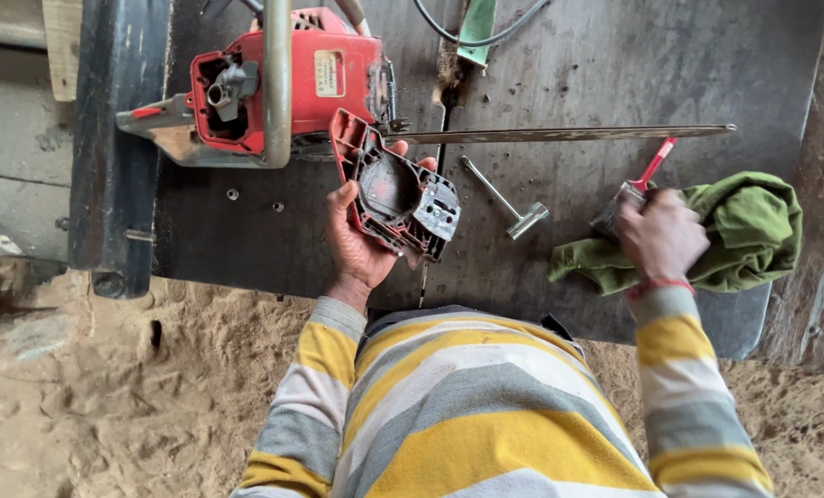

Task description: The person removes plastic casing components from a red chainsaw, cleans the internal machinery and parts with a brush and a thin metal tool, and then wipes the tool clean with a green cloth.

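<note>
- Red plastic side cover (395,194) of a chainsaw sits in the person's left hand (361,242), held just above the near middle of the dark metal worktop (559,65), its hollow inner face turned up.
- Left fingers (399,148) wrap round the cover's far edge, and the thumb lies along its left rim, so the hand is clasped on it.
- Cover looks rigid and light, a moulded shell with ribs and a grey metal plate at its right end; it probably carries oily grime, so it may be slippery. The long outer rims seem the safest places to hold it.
- Right hand (661,235) is closed round a brush with a red handle (647,175), at the right of the worktop, just beside a crumpled green cloth (753,231).
- Red chainsaw body (292,83) lies at the far left, its long thin guide bar (569,135) reaching right across the worktop, just beyond the cover.
- T-shaped metal wrench (509,203) lies between the two hands, near the bar.
- A seam or gap runs through the worktop beneath the cover; small bolts (233,194) rest to the left of it.
- Open room lies between the wrench and the cloth. The near edge of the worktop drops to sawdust-covered floor (107,397) close to the person's striped sleeves.
</note>
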